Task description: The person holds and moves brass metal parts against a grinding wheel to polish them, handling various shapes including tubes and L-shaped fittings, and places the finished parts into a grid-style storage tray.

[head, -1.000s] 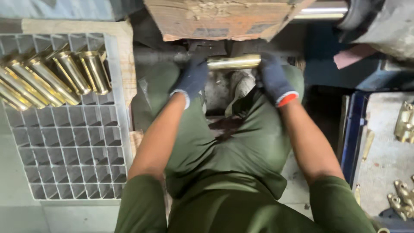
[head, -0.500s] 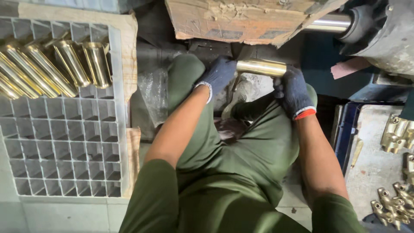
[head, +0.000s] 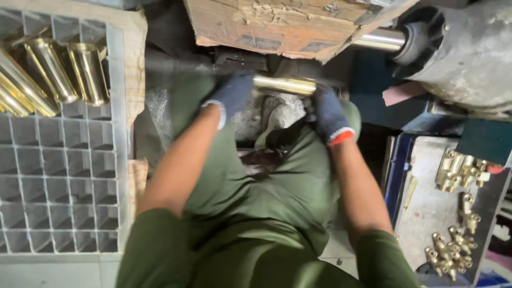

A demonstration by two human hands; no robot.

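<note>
A shiny brass tube lies level between both my gloved hands, just below a worn cardboard box. My left hand, in a dark blue glove, grips the tube's left end. My right hand, in a dark glove with a red cuff, holds its right end. Both arms reach out over my green-clad knees. The tube's ends are hidden inside the gloves.
A grey gridded crate at the left holds several brass tubes in its far cells. A grey machine body with a steel shaft is at the upper right. Small brass fittings lie on a tray at the right.
The view has shifted, and the tube and both hands sit further right in it. My grip on the tube is unchanged.
</note>
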